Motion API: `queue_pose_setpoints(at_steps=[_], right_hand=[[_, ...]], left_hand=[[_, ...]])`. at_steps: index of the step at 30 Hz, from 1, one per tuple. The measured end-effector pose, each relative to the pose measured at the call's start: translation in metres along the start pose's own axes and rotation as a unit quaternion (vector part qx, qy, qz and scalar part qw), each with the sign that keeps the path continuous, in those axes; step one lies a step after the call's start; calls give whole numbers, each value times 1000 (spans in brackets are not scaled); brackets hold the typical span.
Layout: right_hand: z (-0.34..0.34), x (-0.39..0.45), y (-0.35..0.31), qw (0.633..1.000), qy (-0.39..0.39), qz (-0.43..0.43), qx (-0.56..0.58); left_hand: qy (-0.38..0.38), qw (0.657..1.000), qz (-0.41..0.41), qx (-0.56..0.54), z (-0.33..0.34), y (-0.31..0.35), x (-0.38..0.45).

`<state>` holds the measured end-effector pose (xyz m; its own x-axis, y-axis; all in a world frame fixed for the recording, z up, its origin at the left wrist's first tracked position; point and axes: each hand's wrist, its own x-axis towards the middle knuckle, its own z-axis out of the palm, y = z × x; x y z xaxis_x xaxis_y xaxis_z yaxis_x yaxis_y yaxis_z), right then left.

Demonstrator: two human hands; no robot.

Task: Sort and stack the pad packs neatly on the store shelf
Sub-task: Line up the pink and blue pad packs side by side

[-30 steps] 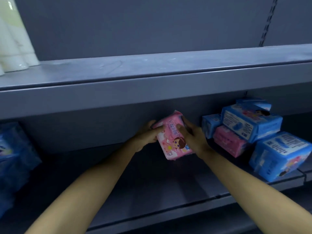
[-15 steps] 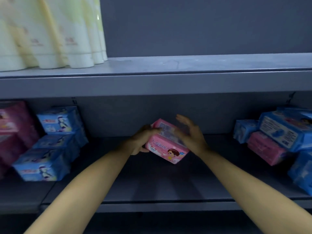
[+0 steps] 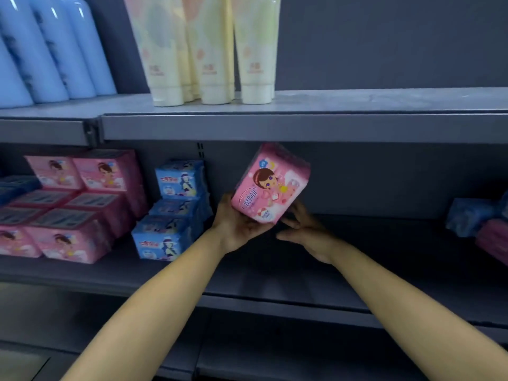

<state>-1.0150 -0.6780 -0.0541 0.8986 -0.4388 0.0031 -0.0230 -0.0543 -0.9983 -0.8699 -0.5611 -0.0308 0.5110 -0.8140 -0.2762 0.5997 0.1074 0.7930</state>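
Note:
A pink pad pack (image 3: 270,184) with a cartoon girl on its front is tilted in the air above the grey store shelf (image 3: 275,281). My left hand (image 3: 239,224) grips it from below, fingers curled under its lower edge. My right hand (image 3: 305,232) is just below and right of the pack, fingers spread and relaxed, its fingertips near the pack's bottom corner. Stacked blue pad packs (image 3: 170,210) stand to the left of my left hand. Further left sit stacked pink pad packs (image 3: 71,204).
Loose blue and pink packs (image 3: 478,226) lie at the shelf's right edge. The upper shelf (image 3: 302,125) overhangs the pack and carries cream tubes (image 3: 209,50) and blue bottles (image 3: 49,50). A shelf joint (image 3: 92,130) is at the upper left.
The view has swung left, bringing the sorted stacks into sight. The pink pack has been lifted and turned front-side up in my left hand; my right hand has come off it.

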Motion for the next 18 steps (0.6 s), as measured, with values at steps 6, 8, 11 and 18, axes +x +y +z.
queue_pose_setpoints(at_steps=[6,8,11,18], right_hand=[[72,12,-24,993,53,-93,42],[83,14,-29,989,81,-114,49],[99,16,-38,983,111,-147,12],[156,16,-60,960,162,-220,-55]], left_hand=[[20,999,50,5,-36,9,-35],[29,997,47,46,-50,15,-47],[73,989,51,121,-69,24,-65],[137,973,104,156,-115,41,-99]])
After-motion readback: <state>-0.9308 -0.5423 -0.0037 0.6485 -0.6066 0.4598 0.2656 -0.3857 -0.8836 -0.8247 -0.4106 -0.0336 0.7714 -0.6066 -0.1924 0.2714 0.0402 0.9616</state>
